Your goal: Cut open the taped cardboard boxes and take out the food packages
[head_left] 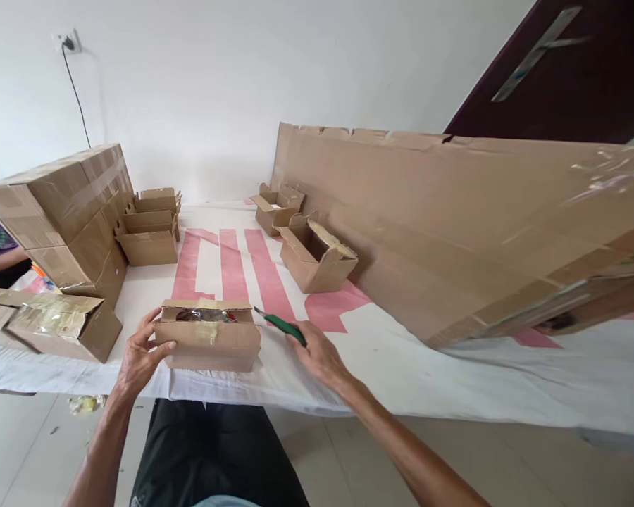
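In front of me at the table's near edge is a small cardboard box (211,348), its top parted along a slot where something shiny shows inside. A strip of tape hangs over its near side. My left hand (142,355) grips the box's left end, thumb on the near face and fingers behind. Just off the box's right end, my right hand (320,352) is closed round a green utility knife (285,327). The knife's tip points left toward the box's top right corner, seemingly apart from it.
Stacked taped cartons (79,204) stand at the left, with open small boxes (148,246) beside them. More open boxes (317,260) sit by a large cardboard sheet (427,225) on the right. A white cloth with pink markings (232,260) covers the table. Another person's arm (3,262) shows far left.
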Available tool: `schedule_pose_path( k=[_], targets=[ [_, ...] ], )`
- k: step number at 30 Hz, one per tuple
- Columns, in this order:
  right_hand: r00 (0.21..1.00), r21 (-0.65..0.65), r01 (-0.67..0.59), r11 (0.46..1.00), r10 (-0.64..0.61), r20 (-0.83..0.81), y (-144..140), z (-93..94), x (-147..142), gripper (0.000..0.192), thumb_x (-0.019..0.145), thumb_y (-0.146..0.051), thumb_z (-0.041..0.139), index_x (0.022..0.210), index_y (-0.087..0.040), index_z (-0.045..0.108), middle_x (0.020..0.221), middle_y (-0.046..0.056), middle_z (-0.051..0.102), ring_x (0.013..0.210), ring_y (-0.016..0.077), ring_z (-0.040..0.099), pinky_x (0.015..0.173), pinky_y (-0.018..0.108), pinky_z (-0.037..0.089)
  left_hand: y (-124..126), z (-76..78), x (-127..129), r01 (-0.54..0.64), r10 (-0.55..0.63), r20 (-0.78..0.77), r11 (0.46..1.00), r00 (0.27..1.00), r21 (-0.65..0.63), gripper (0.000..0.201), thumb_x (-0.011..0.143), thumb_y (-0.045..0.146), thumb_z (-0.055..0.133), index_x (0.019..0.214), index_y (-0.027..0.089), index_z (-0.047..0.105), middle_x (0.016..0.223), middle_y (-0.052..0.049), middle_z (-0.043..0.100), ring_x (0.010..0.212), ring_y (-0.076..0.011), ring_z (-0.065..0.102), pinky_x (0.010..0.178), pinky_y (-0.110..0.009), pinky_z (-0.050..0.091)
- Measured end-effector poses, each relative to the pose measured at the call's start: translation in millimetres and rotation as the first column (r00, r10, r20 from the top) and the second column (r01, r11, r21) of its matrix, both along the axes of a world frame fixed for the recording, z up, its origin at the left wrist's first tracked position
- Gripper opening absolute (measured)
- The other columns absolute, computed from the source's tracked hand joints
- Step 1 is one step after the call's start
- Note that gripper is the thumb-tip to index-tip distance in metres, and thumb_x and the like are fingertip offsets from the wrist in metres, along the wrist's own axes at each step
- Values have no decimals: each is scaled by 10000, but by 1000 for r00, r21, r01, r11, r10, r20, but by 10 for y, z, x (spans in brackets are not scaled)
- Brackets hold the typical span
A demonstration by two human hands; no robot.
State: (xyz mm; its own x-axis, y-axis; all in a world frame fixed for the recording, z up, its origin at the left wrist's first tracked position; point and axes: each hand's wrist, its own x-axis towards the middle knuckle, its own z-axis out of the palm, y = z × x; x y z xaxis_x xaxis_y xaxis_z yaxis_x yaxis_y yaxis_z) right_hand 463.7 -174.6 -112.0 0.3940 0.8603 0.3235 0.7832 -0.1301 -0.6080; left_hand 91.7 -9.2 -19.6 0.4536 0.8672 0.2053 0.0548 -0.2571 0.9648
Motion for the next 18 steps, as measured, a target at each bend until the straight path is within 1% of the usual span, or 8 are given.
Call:
schedule_pose_path(
  k=[2,3,5,8,10,12,15,18],
  targets=[
    [993,-21,40,999,-38,108,28,-286,-66,308,1000,-407,472,1100,-209,685,1001,143,713,984,325,658,889,450,530,-19,31,-63,10,-10,7,1000,1000,6,364,759,515,929,959,221,850,1662,-154,496,1481,-419,524,1038,-453,615],
    [989,-31,52,998,-47,139,46,-351,-96,312,1003,-400,473,1110,-203,690,1025,156,712,1008,340,651,908,475,525,-28,41,-94,11,-11,4,1000,1000,17,345,767,522,924,929,225,855,1657,-153,506,1480,-419,524,1080,-482,593],
    [991,-7,65,998,-63,121,88,-348,-166,328,1005,-417,496,1144,-198,697,1094,175,710,1067,363,642,947,522,519,-44,49,-143,11,-11,3,999,1000,40,323,788,533,910,904,234,865,1643,-152,527,1478,-420,527,1153,-539,536],
    [984,113,0,994,20,-175,174,-152,-357,409,1025,-494,532,1293,-215,666,1249,172,704,1174,349,652,998,515,538,-63,48,-175,14,-15,26,999,1000,45,292,825,519,889,932,247,879,1625,-154,548,1461,-420,546,1173,-583,506],
    [891,202,-93,975,172,-420,248,-2,-545,480,1052,-539,517,1415,-240,611,1373,154,684,1230,311,665,1005,461,563,-80,55,-180,19,-20,44,999,999,40,269,843,503,879,947,255,880,1616,-149,558,1442,-413,565,1153,-582,523],
    [793,279,-160,947,292,-535,326,117,-730,515,1067,-563,507,1471,-255,588,1441,143,665,1266,290,666,1014,430,574,-106,69,-193,11,-13,46,999,999,51,259,848,501,875,947,262,877,1600,-138,575,1428,-401,578,1140,-570,536],
    [767,344,-190,920,358,-532,420,265,-903,517,1062,-577,525,1451,-249,618,1399,140,692,1245,289,684,992,427,592,-160,93,-248,-46,45,9,995,999,92,271,856,525,858,911,260,868,1563,-128,602,1405,-382,596,1123,-536,552],
    [852,424,-173,889,351,-388,448,489,-948,419,1078,-518,525,1352,-238,675,1345,140,709,1232,293,691,985,448,596,-212,119,-307,-104,115,-60,983,992,154,296,869,550,830,912,259,866,1452,-131,659,1349,-350,631,1078,-476,574]
  ],
)
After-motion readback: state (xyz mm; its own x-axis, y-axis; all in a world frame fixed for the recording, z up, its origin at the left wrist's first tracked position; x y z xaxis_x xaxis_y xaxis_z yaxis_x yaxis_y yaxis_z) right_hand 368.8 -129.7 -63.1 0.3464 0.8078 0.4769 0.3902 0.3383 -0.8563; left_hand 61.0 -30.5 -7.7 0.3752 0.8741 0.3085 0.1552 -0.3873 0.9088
